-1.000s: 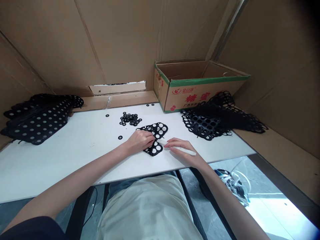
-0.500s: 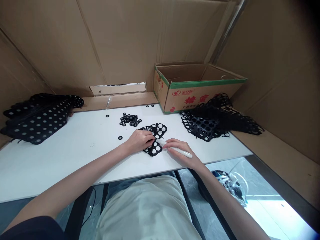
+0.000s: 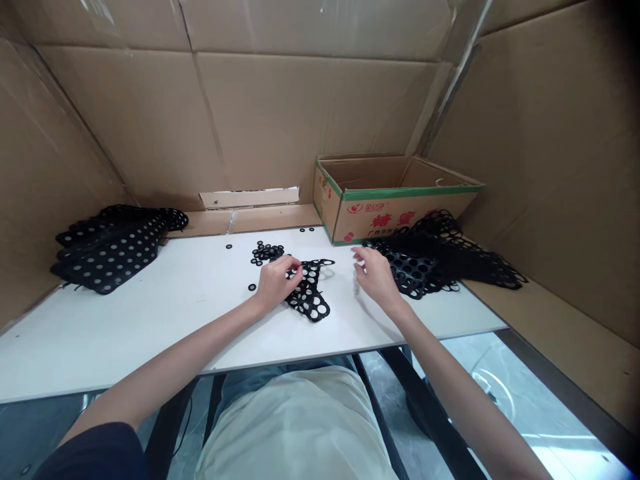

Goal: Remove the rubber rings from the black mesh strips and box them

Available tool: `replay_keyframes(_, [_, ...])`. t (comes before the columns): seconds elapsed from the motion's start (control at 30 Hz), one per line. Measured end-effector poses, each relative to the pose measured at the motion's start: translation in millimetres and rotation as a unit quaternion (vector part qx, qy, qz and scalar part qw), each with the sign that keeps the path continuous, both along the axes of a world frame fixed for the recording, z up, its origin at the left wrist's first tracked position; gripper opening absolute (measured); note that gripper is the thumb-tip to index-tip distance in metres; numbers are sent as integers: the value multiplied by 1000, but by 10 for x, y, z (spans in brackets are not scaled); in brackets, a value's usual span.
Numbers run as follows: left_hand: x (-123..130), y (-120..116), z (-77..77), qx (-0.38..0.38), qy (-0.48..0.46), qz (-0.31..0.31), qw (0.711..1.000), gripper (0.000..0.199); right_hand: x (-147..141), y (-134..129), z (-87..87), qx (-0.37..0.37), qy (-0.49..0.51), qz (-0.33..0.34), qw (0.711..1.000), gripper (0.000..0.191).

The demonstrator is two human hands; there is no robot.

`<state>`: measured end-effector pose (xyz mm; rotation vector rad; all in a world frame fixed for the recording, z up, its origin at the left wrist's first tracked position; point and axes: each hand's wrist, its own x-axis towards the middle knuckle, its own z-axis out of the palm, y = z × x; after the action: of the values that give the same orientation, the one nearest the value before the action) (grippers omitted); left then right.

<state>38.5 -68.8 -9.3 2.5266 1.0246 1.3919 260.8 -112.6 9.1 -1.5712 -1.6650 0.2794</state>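
Observation:
My left hand point(image 3: 277, 283) pinches the upper left edge of a small black perforated sheet point(image 3: 314, 308) with large round holes, which is partly lifted and folded. My right hand point(image 3: 375, 272) hovers to the right of it, thumb and fingers apart. Beneath its fingers shows a pale end of what looks like the white pen point(image 3: 355, 287), mostly hidden by the hand. Just behind my left hand lies a pile of small black rings point(image 3: 266, 251). One loose ring point(image 3: 252, 287) rests left of that hand.
A stack of dotted black sheets point(image 3: 113, 250) lies on the left of the white table point(image 3: 165, 320). Black perforated netting point(image 3: 430, 260) is heaped at the right, against an open cardboard box point(image 3: 400, 210). Cardboard walls point(image 3: 260, 120) enclose the back and sides.
My right hand has moved right, away from the sheet, and its fingers have opened from the white pen. My left hand has raised part of the sheet. The view has tilted up.

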Motion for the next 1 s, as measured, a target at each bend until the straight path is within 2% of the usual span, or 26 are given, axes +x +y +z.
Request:
replay_keyframes(0.03, [-18,23,18,-9,-23,18,1000,13,-141,35,42,-39,77,39,996,20])
replay_keyframes(0.07, [-36,46,34,-14,-42,32,998,13,-295,67,79,-102,157,99,977,26])
replay_keyframes(0.1, [-55,68,47,-15,-55,42,997,13,-452,100,111,-164,230,157,946,36])
replay_keyframes(0.13, [-74,87,57,-12,-62,48,997,14,-599,140,139,-201,295,186,915,41])
replay_keyframes(0.2, [-107,116,68,2,-58,46,997,14,-832,252,181,-204,380,166,887,36])
replay_keyframes(0.27, [-134,137,70,12,-46,37,998,14,-961,394,203,-180,415,129,882,27])
replay_keyframes(0.37, [-168,172,63,-1,-50,40,998,15,-1012,592,175,-176,410,121,887,21])
replay_keyframes(0.47, [-190,208,48,-37,-65,38,996,15,-1015,708,58,-176,405,137,887,24])
replay_keyframes(0.6, [-175,230,24,-117,-122,11,986,16,-1013,772,-134,-94,406,156,895,28])
replay_keyframes(0.7, [-150,242,7,-207,-210,-12,956,24,-982,785,-196,-23,333,180,925,29])
replay_keyframes(0.8, [-146,265,-4,-270,-260,-40,926,28,-951,763,-185,38,230,199,952,28])
replay_keyframes(0.9, [-168,296,-8,-336,-292,-64,893,27,-944,717,-156,67,182,217,957,29])
replay_keyframes(1.0, [-198,328,-19,-418,-330,-98,841,28,-944,679,-142,82,164,231,956,30])
